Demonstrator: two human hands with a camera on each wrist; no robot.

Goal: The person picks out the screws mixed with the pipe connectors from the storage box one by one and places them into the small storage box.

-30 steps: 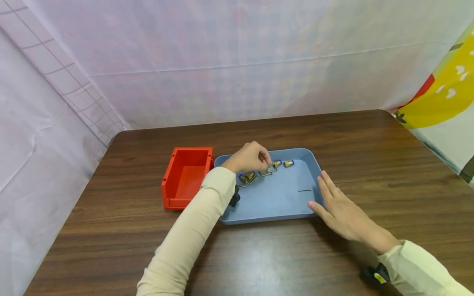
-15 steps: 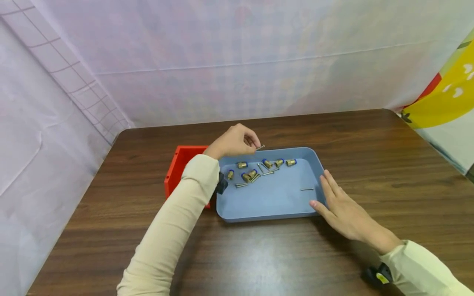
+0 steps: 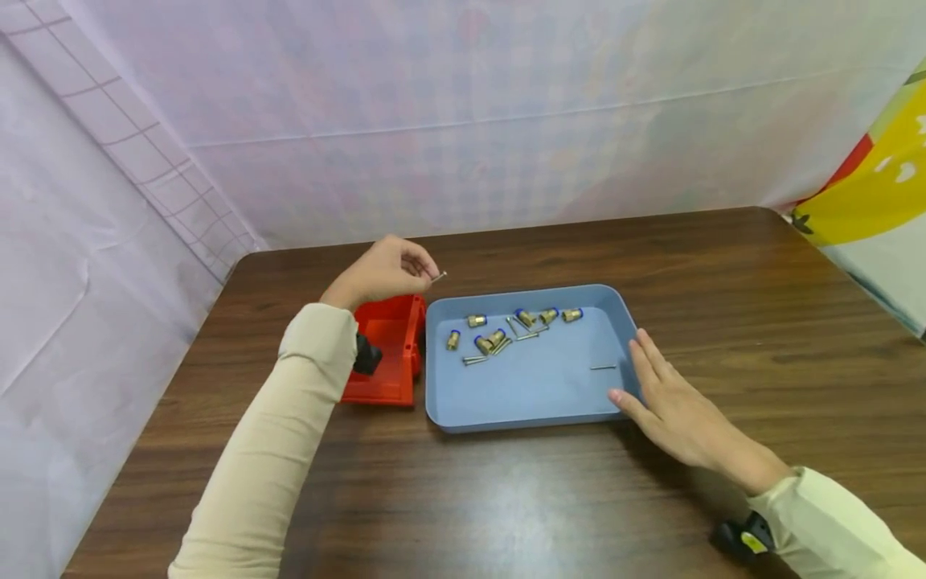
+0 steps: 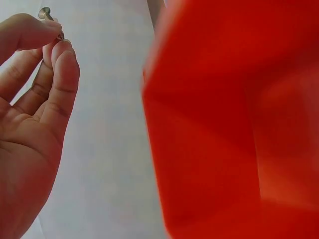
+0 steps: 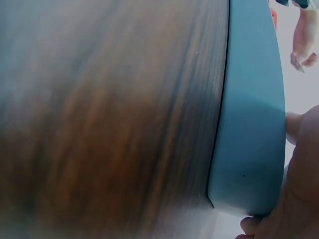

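"How far along?"

"In the head view, one screw (image 3: 439, 277) is out, pinched by the left hand (image 3: 383, 271) near the bin's (image 3: 379, 392) far corner. More screws (image 3: 475, 360) and fittings (image 3: 477, 321) remain in the tray (image 3: 542, 394), the right hand (image 3: 676, 414) straight-fingered at its edge."

"Left wrist view?"

"The screw's outside the bin; I can't tell what's already in."

"Right wrist view?"

"That hand touches the tray's rim."

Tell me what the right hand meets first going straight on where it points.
Likely the blue tray: it lies directly before the right hand, though exact contact is unclear.
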